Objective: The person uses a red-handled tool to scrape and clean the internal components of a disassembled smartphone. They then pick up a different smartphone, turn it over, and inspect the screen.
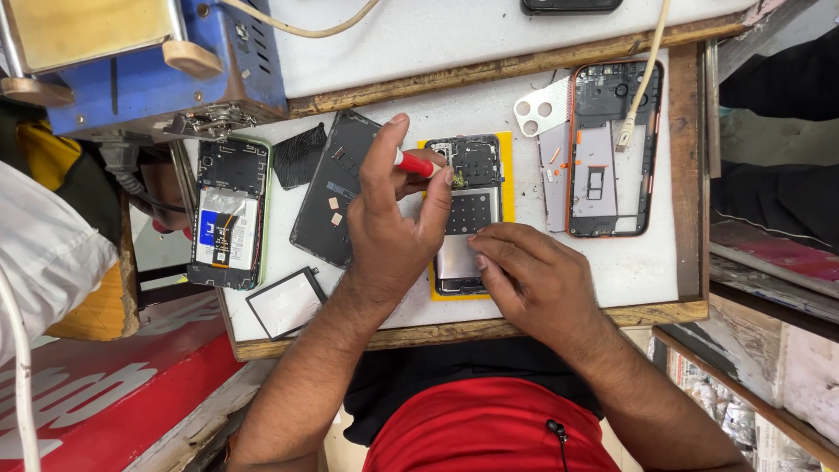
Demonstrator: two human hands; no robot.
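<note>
Opened phone (470,210) — back cover off, boards and shields bare — lies on a yellow mat (505,175) near the middle of the white work tray (647,271), with the rest of the bench spread around it. Going by size, the blue machine (166,65) sits at about ten o'clock from the phone; a second gutted phone with an orange frame (612,149) lies at three o'clock with a cream cable (642,83) trailing onto it; a third phone with its battery showing (229,214) lies at nine o'clock; a dark back cover (336,188) rests just beside the left hand; a framed glass panel (286,302) sits at seven o'clock; a white camera bezel (540,109) sits at one o'clock. The left hand (393,236) is closed around a red-handled screwdriver (415,163), its tip down near the upper board by a small brownish part. The right hand (533,280) presses flat-fingered on the phone's lower half, gripping nothing. Judging from this, the step is working a screw or a small part near the top edge — it goes best with the driver held upright and seated fully before turning, the right hand pinning the phone so it cannot skid on the mat, and pressure kept light so the tip does not slip onto the board.
</note>
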